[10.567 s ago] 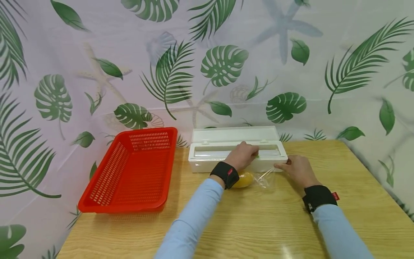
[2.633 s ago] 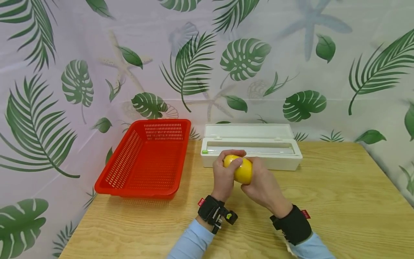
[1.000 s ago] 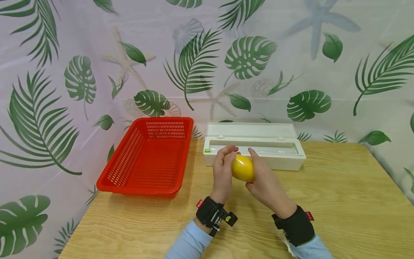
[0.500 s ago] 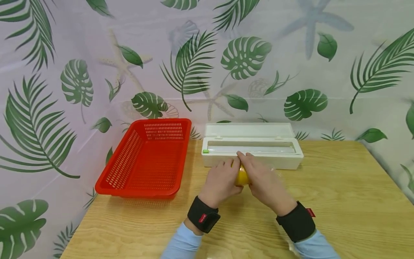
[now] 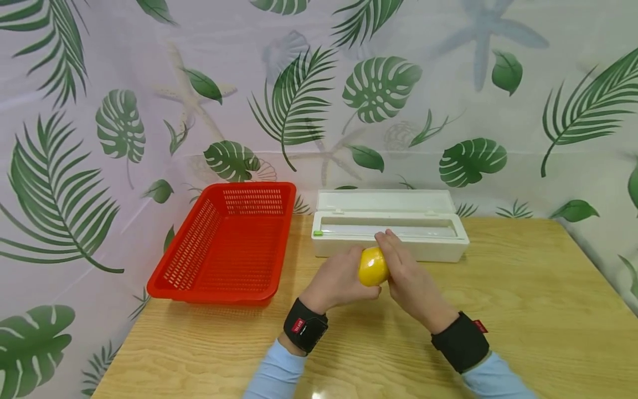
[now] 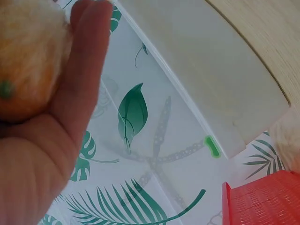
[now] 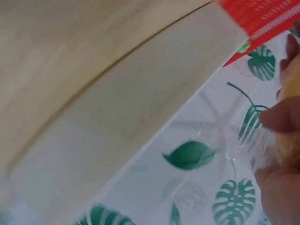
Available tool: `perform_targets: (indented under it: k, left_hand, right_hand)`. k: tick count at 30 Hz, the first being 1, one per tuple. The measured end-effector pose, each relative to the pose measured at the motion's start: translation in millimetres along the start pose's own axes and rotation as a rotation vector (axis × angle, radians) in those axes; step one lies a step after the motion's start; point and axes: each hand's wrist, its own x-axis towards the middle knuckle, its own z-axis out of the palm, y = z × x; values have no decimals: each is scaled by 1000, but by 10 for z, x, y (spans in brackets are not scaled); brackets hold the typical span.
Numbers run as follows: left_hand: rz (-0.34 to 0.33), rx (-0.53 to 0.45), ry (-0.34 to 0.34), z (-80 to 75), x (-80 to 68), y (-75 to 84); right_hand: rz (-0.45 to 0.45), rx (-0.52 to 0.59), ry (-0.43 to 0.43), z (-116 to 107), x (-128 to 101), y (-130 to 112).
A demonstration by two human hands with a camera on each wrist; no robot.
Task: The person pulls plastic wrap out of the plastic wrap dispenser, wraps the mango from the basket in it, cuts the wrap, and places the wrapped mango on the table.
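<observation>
A yellow-orange fruit (image 5: 372, 267) in clear plastic film is held between both hands, in front of the white film dispenser box (image 5: 389, 249). My left hand (image 5: 338, 280) grips it from the left, back of the hand upward. Straight fingers of my right hand (image 5: 411, 282) press against its right side. The left wrist view shows the fruit (image 6: 29, 61) with a green stem spot, beside the palm and fingers. Loose film (image 7: 262, 146) bulges out beside the right hand in the right wrist view. The far side of the fruit is hidden.
The dispenser's lid (image 5: 384, 200) stands raised against the patterned backdrop, with the film roll (image 5: 389, 230) visible inside. Its green slider (image 5: 318, 233) sits at the left end. A red perforated basket (image 5: 169, 284) stands on the wooden table (image 5: 239, 349) to the left.
The left hand has left the dispenser's slider, now at the left end, and both hands have lifted the fruit. Recently the left hand turned palm down, and the right fingers shifted, uncovering more fruit.
</observation>
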Motion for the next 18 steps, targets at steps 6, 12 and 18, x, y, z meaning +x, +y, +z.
perform_targets:
  k: [6, 12, 18]
  left_hand:
    - [39, 86, 109, 38, 15, 23]
    - [70, 182, 220, 86, -6, 10]
    - [48, 204, 285, 135, -33, 47]
  right_hand:
    - [218, 393, 38, 0, 45, -85]
    - [427, 918, 8, -62, 62, -130]
    - [515, 1158, 71, -74, 91, -151]
